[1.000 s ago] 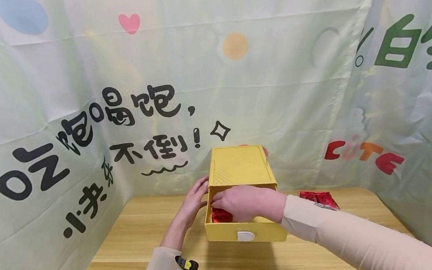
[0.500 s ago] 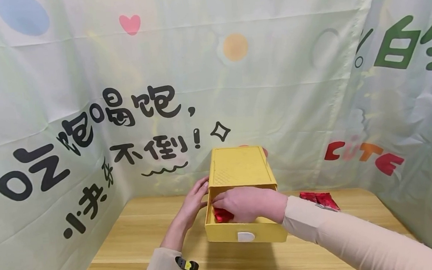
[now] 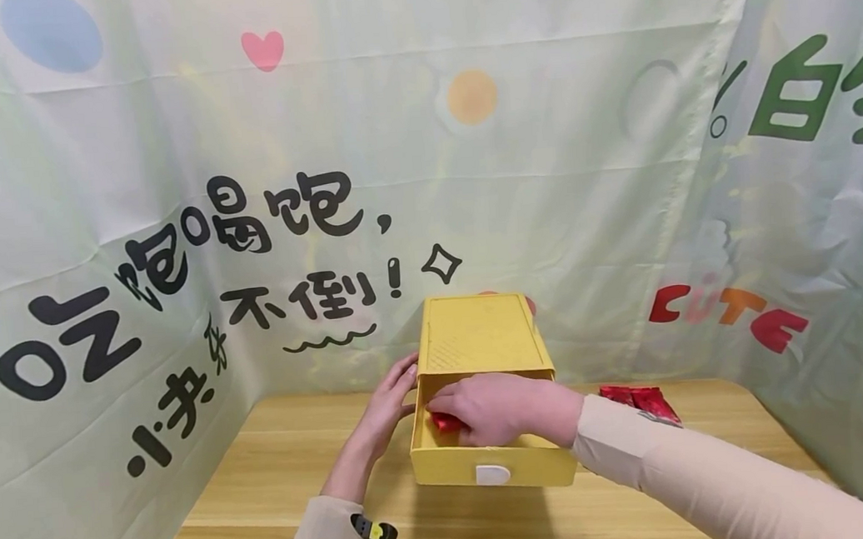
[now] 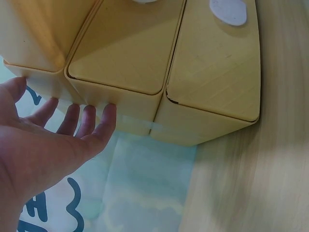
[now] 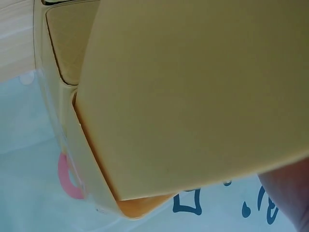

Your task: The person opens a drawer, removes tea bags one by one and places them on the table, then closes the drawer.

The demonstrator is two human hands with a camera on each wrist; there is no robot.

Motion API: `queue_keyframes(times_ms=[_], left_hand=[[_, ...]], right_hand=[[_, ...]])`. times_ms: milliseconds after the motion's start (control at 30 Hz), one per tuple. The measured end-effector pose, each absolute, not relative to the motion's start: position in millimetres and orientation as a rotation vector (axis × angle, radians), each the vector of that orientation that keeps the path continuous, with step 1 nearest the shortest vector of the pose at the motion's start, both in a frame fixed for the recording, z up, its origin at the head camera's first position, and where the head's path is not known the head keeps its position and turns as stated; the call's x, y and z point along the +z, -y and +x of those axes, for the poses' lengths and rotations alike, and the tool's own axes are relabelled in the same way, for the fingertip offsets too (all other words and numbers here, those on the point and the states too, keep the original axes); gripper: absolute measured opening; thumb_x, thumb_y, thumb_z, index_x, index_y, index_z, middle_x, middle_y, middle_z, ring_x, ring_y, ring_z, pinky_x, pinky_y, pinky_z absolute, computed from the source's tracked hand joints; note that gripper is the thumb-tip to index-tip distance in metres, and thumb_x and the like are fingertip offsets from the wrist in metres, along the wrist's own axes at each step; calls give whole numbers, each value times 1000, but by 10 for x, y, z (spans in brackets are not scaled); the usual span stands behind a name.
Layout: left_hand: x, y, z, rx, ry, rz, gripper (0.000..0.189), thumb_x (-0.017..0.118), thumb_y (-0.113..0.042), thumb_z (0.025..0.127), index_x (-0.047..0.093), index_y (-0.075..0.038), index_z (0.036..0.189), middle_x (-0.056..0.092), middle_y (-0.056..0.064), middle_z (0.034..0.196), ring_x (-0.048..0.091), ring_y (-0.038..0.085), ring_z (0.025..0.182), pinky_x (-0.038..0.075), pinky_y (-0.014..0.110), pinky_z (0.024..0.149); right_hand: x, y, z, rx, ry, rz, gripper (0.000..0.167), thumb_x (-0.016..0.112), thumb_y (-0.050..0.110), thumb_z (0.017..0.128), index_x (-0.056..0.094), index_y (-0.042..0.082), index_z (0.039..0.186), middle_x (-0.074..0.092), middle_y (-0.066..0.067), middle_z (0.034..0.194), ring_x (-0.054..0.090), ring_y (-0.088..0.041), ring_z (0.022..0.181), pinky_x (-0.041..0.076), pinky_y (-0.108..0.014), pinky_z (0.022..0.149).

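Note:
A yellow drawer cabinet [image 3: 481, 333] stands on the table with its top drawer [image 3: 445, 469] pulled out. My right hand [image 3: 490, 407] reaches down into that drawer and grips a shiny red packet [image 3: 448, 421] near the left wall; its fingertips are partly hidden. In the right wrist view the drawer's side [image 5: 193, 96] blocks most of the hand. My left hand [image 3: 383, 406] is at the cabinet's left side. Seen from the left wrist, its fingers [image 4: 108, 121] are spread and slightly bent, with the tips against the cabinet side.
More red packets [image 3: 640, 403] lie on the wooden table [image 3: 295, 471], right of the cabinet. Two lower drawers, one a closed drawer [image 4: 212, 63] with a white tab, show in the left wrist view. A printed curtain [image 3: 548, 211] hangs behind and on both sides.
Inside the drawer, my right hand has shifted slightly right and the red packet has moved with it, less of it showing now. My left hand stays against the cabinet.

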State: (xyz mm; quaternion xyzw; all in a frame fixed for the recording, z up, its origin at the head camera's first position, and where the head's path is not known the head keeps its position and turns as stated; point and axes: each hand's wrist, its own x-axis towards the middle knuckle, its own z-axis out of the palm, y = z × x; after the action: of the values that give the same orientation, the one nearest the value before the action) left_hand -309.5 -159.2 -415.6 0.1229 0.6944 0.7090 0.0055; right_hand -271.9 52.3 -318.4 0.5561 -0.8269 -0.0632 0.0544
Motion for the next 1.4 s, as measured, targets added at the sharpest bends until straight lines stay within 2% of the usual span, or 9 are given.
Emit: queue_keyframes(times_ms=[200, 533, 700, 1000, 1200, 1400], left_hand=[[-4154, 1584, -3089, 2208, -2187, 385, 54, 47, -34, 111, 42, -7, 158, 49, 22, 153, 48, 37, 134, 47, 57, 105], [-4154, 1574, -3081, 2217, -2176, 398, 54, 47, -35, 112, 42, -7, 157, 46, 20, 155, 48, 37, 135, 46, 60, 106], [-4158, 1570, -3085, 2218, -2176, 403, 54, 47, -35, 112, 42, -7, 158, 46, 20, 155, 48, 37, 135, 46, 59, 106], [-4164, 1585, -3092, 2212, -2184, 409, 53, 47, -34, 111, 42, -8, 157, 46, 19, 155, 47, 39, 135, 47, 58, 105], [-4168, 1583, -3113, 2213, -2178, 401, 53, 47, -34, 111, 43, -9, 158, 47, 18, 154, 47, 38, 135, 46, 58, 106], [-4168, 1580, -3098, 2219, -2180, 388, 53, 48, -34, 111, 43, -9, 157, 49, 18, 153, 50, 35, 133, 48, 57, 105]], right_hand=[[-3179, -558, -2721, -138, 2485, 1702, 34, 69, 12, 94, 65, 5, 127, 71, -3, 113, 67, -15, 104, 53, -29, 98], [-3148, -646, -2691, -32, 2520, 1671, 32, 65, 7, 96, 67, 5, 128, 74, -3, 113, 70, -14, 105, 55, -31, 96], [-3087, -704, -2642, 36, 2569, 1632, 34, 64, 6, 97, 67, 5, 131, 74, -3, 119, 70, -15, 108, 55, -33, 98], [-3047, -850, -2616, 191, 2505, 1608, 40, 61, -1, 93, 66, 7, 131, 74, -2, 118, 71, -16, 92, 57, -34, 90], [-3052, -939, -2590, 247, 2433, 1590, 42, 60, -2, 92, 66, 7, 133, 73, -3, 124, 70, -16, 92, 58, -33, 88], [-3061, -1007, -2531, 314, 2372, 1568, 42, 61, 0, 95, 65, 8, 137, 72, -2, 129, 71, -16, 107, 57, -35, 94]])
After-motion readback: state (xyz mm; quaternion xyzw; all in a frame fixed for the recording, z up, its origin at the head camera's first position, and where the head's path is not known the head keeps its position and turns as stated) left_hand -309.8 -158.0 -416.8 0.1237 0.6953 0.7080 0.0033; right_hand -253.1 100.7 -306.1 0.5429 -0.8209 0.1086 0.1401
